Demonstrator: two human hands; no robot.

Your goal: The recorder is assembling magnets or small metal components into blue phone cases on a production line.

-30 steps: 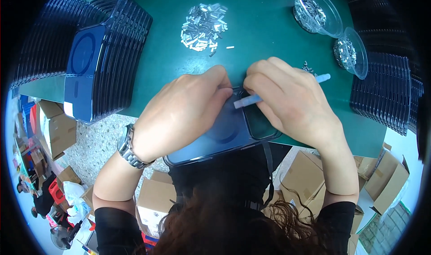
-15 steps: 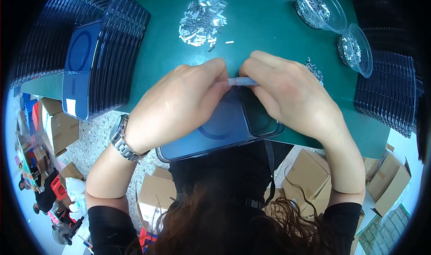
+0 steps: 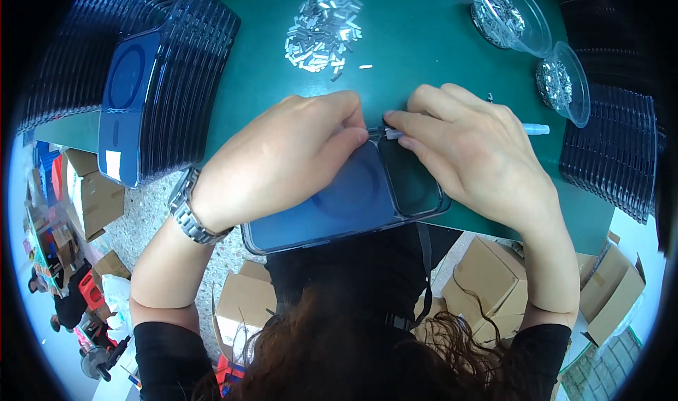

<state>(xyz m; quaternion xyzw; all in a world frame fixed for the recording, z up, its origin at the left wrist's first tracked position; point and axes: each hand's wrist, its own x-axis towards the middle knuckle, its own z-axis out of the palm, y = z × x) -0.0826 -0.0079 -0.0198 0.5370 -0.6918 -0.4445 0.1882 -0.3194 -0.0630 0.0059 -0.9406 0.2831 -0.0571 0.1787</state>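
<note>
A clear phone case with a blue backing sheet lies at the near edge of the green table. My left hand grips its far left side, thumb and fingers pressing on the top edge. My right hand covers the case's right end and holds a thin white pen-like tool, whose tip meets my left fingertips at the case's top edge. What lies under the fingertips is hidden.
A stack of blue-backed clear cases stands at the left. A pile of small silver parts lies at the back centre. Two clear plastic cups with small parts sit at the back right beside dark stacked cases. Cardboard boxes lie on the floor.
The case has slid a little to the right and turned under my hands. My right hand has shifted along the top edge, and the white tool now points left toward my left fingertips.
</note>
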